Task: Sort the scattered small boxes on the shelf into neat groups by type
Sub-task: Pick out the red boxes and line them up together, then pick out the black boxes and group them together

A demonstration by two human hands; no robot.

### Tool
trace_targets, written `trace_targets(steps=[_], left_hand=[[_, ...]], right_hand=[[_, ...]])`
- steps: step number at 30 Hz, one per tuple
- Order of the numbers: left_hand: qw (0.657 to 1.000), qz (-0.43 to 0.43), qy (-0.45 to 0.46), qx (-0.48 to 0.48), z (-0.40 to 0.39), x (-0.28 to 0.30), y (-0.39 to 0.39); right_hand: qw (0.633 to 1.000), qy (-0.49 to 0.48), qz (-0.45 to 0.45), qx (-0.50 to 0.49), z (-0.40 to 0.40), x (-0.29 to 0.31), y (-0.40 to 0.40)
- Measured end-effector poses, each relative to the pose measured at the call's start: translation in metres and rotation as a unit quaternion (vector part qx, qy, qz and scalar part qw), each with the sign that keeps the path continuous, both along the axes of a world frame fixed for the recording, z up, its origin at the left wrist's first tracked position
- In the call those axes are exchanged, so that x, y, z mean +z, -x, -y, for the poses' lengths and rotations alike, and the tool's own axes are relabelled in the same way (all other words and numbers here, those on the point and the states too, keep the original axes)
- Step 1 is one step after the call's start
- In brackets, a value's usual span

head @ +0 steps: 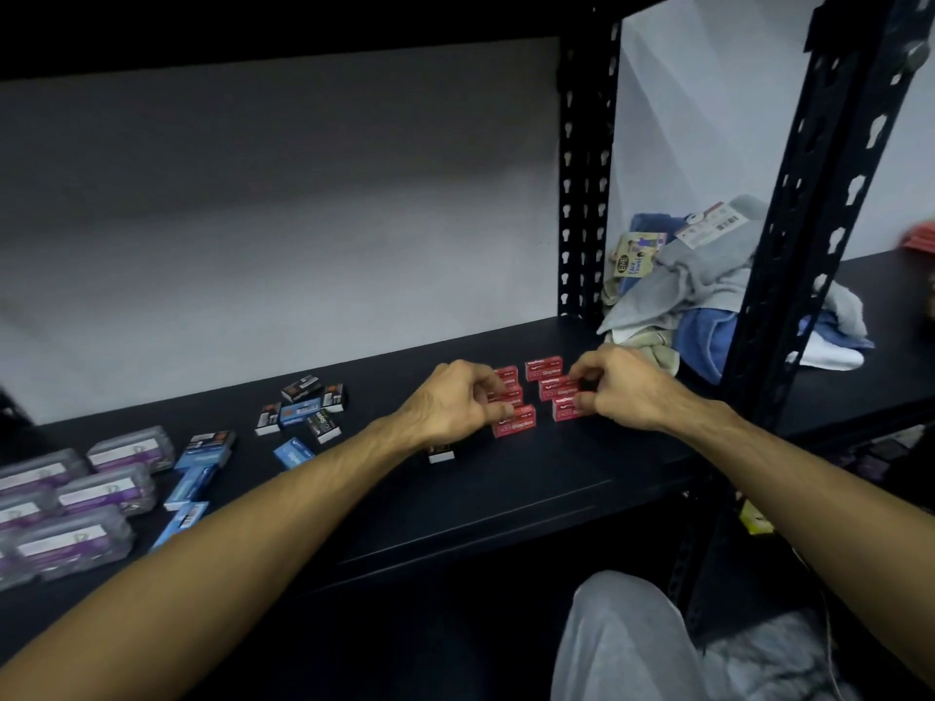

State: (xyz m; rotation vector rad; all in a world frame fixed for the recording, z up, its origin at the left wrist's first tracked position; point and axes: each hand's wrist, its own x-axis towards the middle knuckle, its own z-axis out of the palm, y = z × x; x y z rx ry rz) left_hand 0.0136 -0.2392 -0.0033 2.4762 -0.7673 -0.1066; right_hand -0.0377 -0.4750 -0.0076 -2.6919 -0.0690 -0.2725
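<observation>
Your left hand covers part of the left column of red boxes. Your forearm hides most of one small dark box. Clear cases cut off at left edge; their labels unreadable.

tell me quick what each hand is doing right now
Left hand: fingers curled, pinching a red staples box.
Right hand: fingers curled, pinching another red staples box.
</observation>
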Motion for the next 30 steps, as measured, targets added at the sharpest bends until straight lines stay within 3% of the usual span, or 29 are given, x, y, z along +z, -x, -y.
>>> trace_targets(steps=[8, 15, 23, 30], left_hand=[[0.997, 0.042, -0.001, 0.063, -0.067, 0.022, -0.011], [0.992, 0.023, -0.001, 0.125, -0.145, 0.028, -0.027], [0.992, 0.001, -0.065, 0.111, -0.195, 0.015, -0.045], [0.990, -0.038, -0.114, 0.071, -0.194, 0.001, -0.051]], right_hand=[[0.996, 0.056, 0.061, 0.023, -0.039, 0.023, -0.011], [0.995, 0.044, 0.047, 0.076, -0.093, 0.028, -0.027], [0.990, 0.074, -0.008, 0.118, -0.151, 0.026, -0.038], [0.973, 0.194, -0.094, 0.085, -0.177, 0.018, -0.034]])
